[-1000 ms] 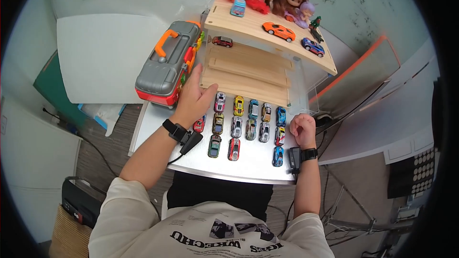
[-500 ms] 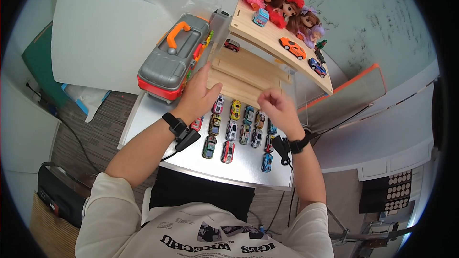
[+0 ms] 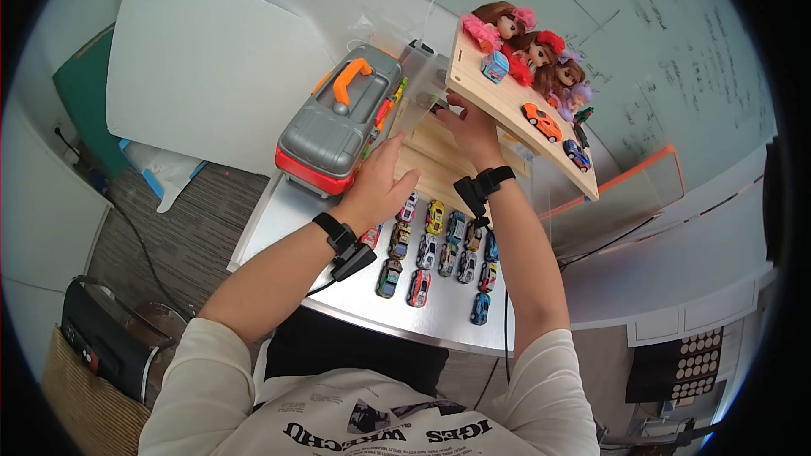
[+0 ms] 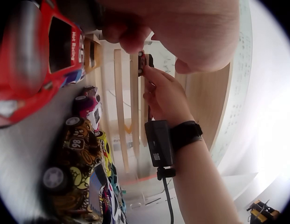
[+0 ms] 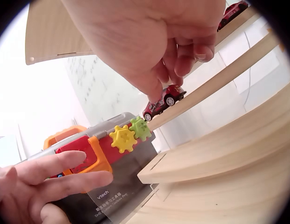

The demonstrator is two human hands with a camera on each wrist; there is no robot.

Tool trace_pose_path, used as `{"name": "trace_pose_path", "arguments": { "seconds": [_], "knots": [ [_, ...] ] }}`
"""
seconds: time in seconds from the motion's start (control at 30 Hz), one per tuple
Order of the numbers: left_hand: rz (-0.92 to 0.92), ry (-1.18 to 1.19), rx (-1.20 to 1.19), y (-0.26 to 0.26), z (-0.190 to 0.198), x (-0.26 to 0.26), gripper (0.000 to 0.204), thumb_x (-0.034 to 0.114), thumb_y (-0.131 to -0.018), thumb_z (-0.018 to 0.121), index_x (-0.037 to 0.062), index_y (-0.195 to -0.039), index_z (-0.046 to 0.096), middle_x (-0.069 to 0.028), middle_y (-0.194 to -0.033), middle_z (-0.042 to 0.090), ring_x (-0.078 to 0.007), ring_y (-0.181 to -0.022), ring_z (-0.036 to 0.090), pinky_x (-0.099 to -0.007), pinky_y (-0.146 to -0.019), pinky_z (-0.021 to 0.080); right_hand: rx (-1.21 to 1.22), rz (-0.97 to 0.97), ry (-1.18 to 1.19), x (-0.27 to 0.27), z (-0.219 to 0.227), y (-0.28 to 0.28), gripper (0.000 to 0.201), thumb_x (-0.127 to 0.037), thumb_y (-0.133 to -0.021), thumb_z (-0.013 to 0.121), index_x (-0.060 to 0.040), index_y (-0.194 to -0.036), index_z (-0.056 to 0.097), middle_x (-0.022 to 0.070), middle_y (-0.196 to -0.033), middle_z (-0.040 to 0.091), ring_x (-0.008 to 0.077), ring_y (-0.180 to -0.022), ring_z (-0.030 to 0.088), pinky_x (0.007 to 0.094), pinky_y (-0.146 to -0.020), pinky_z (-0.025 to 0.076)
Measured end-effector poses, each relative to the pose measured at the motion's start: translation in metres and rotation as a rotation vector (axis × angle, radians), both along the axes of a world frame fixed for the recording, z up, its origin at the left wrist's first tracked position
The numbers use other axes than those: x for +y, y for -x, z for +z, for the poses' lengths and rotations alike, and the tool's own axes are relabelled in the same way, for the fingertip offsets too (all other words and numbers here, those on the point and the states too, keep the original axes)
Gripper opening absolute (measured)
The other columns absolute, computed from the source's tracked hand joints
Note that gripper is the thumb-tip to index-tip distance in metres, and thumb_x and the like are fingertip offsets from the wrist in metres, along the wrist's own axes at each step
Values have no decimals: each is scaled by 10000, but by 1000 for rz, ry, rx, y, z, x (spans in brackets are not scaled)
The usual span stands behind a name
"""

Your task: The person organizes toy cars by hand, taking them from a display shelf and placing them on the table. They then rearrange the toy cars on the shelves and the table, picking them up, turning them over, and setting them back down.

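Note:
My right hand reaches under the top board of the wooden shelf. In the right wrist view its thumb and fingers pinch a dark red toy car at the edge of a narrow shelf step. My left hand is held with fingers extended beside the grey and red toolbox, holding nothing. Below it are rows of toy cars on the silver tabletop, among them a yellow one and a red one close to the left wrist.
On the top board sit several dolls, an orange car, a light blue toy van and a blue car. Another red car is on a step inside the shelf. An orange-edged clear panel stands at the right.
My right hand has moved from the table's right side up and left, under the top board to the dark red car. My left hand stays beside the toolbox. The head view has shifted.

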State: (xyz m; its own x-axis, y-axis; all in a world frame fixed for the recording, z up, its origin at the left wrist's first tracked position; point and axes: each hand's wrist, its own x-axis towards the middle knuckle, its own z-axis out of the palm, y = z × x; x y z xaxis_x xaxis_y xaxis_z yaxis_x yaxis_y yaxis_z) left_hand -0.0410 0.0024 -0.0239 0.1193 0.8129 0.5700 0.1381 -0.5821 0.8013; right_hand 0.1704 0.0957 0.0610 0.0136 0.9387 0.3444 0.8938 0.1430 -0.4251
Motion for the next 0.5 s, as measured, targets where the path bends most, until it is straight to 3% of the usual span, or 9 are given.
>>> {"name": "trace_pose_path", "arguments": {
  "seconds": [0.07, 0.1, 0.17, 0.43, 0.5],
  "knots": [
    [-73, 70, -29, 1, 3, -2, 658, 198, -943, 658, -133, -1449, 398, -352, -1383, 538, -477, -1299, 525, -487, -1117, 414, -2, 36, -32, 6, -6, 0, 409, -250, -866, 807, -25, -1195, 719, 70, -1068, 751, 145, -753, 568, 321, -731, 512],
    [-76, 72, -28, 0, 1, 0, 658, 198, -943, 658, -133, -1449, 398, -352, -1383, 538, -477, -1299, 525, -487, -1117, 414, -5, 71, -64, 7, -9, -1, 401, -246, -871, 802, -26, -1196, 720, 69, -1057, 751, 142, -752, 567, 318, -725, 508],
    [7, -24, 1, -1, -1, 1, 660, 169, -932, 695, -94, -1476, 428, -245, -1283, 604, -193, -691, 565, -327, -718, 510, 8, 75, -71, 12, -13, -1, 392, -238, -875, 797, -25, -1195, 720, 69, -1050, 751, 142, -755, 568, 317, -726, 508],
    [5, -10, -25, -2, -1, 0, 641, 158, -928, 696, -85, -1464, 441, -237, -1287, 604, -195, -679, 566, -327, -694, 509, -47, 18, -33, 11, -10, -15, 373, -217, -892, 785, -18, -1200, 714, 67, -1010, 744, 149, -766, 580, 315, -749, 516],
    [17, -21, -21, -2, -1, 0, 639, 156, -928, 696, -79, -1465, 443, -235, -1289, 605, -193, -675, 565, -326, -689, 508, 23, 90, -34, 10, -13, -15, 365, -218, -896, 785, -21, -1194, 711, 66, -1004, 741, 153, -776, 588, 316, -761, 519]
  ]
}}
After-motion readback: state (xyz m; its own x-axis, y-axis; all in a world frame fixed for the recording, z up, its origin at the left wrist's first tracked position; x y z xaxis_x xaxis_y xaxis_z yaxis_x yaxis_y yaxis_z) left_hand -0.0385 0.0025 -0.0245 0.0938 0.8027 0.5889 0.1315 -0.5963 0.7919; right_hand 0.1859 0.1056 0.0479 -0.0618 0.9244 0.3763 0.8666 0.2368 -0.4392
